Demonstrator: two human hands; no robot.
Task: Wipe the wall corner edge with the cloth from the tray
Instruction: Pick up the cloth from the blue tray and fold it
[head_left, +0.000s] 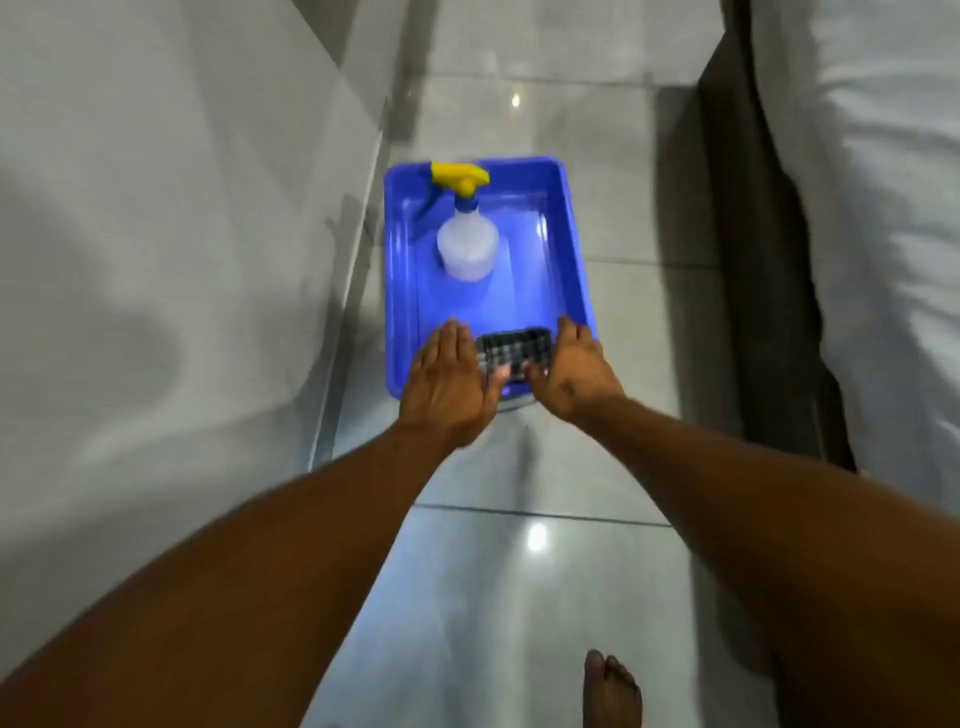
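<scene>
A blue plastic tray (566, 228) sits on the tiled floor beside the wall. At its near end lies a folded dark checked cloth (514, 351). My left hand (447, 379) is at the cloth's left side and my right hand (574, 369) at its right side, both with fingers extended and thumbs touching the cloth. Whether either hand grips it is unclear. The grey wall (156, 234) rises on the left, and its metal-trimmed corner edge (348, 291) runs down next to the tray.
A clear spray bottle (467, 244) with a yellow trigger stands in the tray's far half. A bed with white sheets (883, 234) and a dark base lines the right side. My bare foot (610, 686) stands on the glossy floor tiles.
</scene>
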